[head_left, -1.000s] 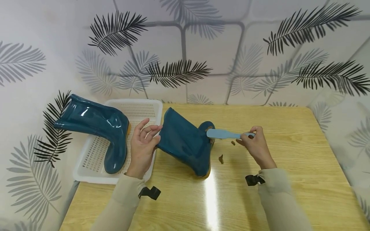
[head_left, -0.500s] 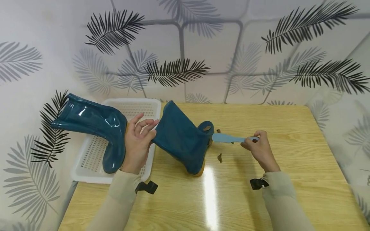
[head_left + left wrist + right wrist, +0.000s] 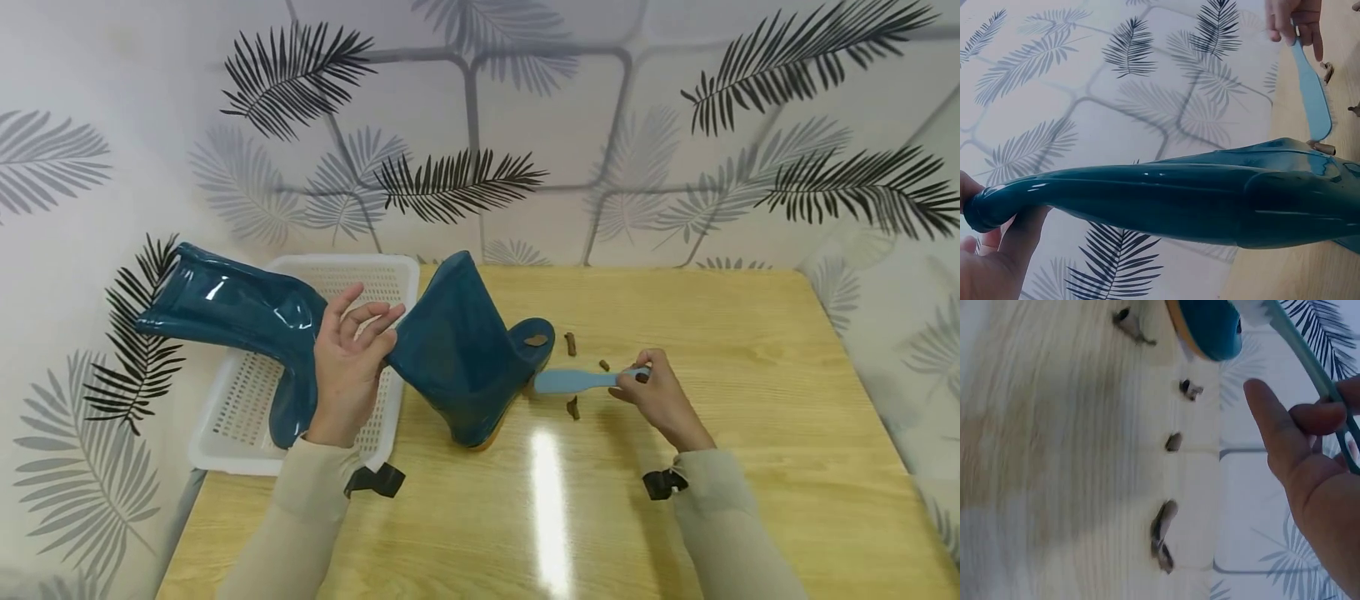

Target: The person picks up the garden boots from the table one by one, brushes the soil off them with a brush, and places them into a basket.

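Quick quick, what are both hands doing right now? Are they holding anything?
Left hand: pinching the glossy dark-teal rubber boot outside the white plastic basket.
Right hand: holding the long, flat, light-blue brush.

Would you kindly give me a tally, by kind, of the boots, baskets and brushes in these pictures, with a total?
Boots: 2
Basket: 1
Brush: 1
Total: 4

L hand (image 3: 347, 371) shifted twd frame L; held boot (image 3: 457, 346) turned, toe further L, top higher; brush (image 3: 573, 382) lower, R of ctr.
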Demonstrator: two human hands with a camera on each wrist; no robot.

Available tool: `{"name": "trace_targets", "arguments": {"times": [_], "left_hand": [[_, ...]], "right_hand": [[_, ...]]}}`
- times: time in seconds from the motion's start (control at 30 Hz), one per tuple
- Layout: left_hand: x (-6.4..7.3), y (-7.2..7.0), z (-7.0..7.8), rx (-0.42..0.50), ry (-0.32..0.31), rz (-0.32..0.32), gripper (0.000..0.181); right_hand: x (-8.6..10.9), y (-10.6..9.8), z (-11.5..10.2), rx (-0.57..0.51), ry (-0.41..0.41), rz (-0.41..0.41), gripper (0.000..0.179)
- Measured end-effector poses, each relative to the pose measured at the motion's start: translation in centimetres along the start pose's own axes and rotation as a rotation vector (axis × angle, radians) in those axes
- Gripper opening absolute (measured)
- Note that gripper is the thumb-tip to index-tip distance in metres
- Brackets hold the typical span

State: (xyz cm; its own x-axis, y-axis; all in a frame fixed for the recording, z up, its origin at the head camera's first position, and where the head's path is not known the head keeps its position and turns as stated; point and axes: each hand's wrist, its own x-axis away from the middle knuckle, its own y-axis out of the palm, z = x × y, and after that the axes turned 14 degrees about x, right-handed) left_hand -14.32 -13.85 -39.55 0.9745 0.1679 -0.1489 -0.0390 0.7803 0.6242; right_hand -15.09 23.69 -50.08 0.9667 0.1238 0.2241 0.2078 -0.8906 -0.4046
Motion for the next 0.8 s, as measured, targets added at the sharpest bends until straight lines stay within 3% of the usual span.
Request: {"name": "trace_targets", "arguments": {"times": [0.17, 0.37, 0.5, 0.67, 0.8], "left_hand": [[0.1, -0.2, -0.2, -0.004, 0.007, 0.002, 0.061], [0.3, -0.6, -0.2, -0.014, 0.003, 0.020, 0.060], [0.3, -0.6, -0.3, 0.004, -0.002, 0.023, 0.059], [0.6, -0.6, -0.4, -0.004, -0.033, 0.021, 0.059], [1.0, -0.8, -0.4, -0.011, -0.044, 0.015, 0.060]], "right_hand": [[-0.5, 0.7, -0.6, 0.002, -0.018, -0.044, 0.029], [-0.1, -0.2, 0.4, 0.067, 0.016, 0.026, 0.027], [0.0, -1.2, 0.6, 0.051, 0.035, 0.055, 0.027], [-0.5, -2.2, -0.4, 0.080, 0.056, 0.112, 0.026], [-1.9, -1.7, -1.9, -0.007, 0.020, 0.136, 0.029]]}}
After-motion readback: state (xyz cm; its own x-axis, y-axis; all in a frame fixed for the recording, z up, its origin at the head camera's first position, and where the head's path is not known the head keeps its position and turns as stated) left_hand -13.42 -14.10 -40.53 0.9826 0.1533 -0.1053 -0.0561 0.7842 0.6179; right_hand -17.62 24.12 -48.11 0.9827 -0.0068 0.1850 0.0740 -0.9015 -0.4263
